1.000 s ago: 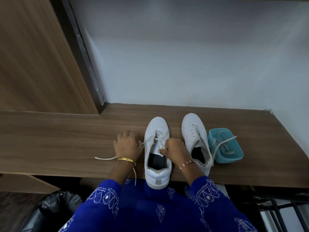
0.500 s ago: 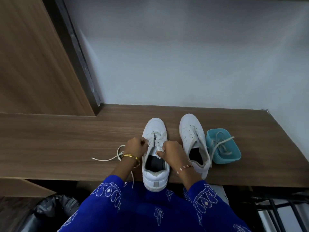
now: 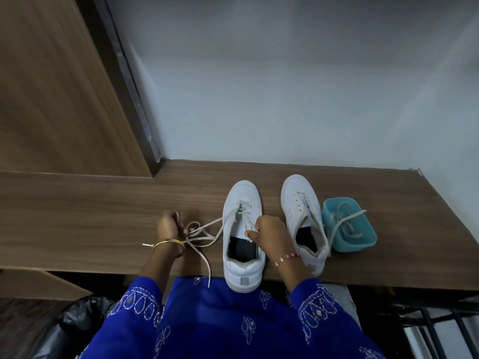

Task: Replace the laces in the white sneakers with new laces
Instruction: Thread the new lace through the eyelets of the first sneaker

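The lace runs from the left sneaker on the desk into my gripping left hand, my right hand pinching its tongue, and a hard tug might snag an eyelet or drag the shoe off the edge.

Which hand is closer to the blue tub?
The right hand. It holds the near sneaker, with only the other sneaker between it and the blue tub. The left hand is far across, pulling the lace.
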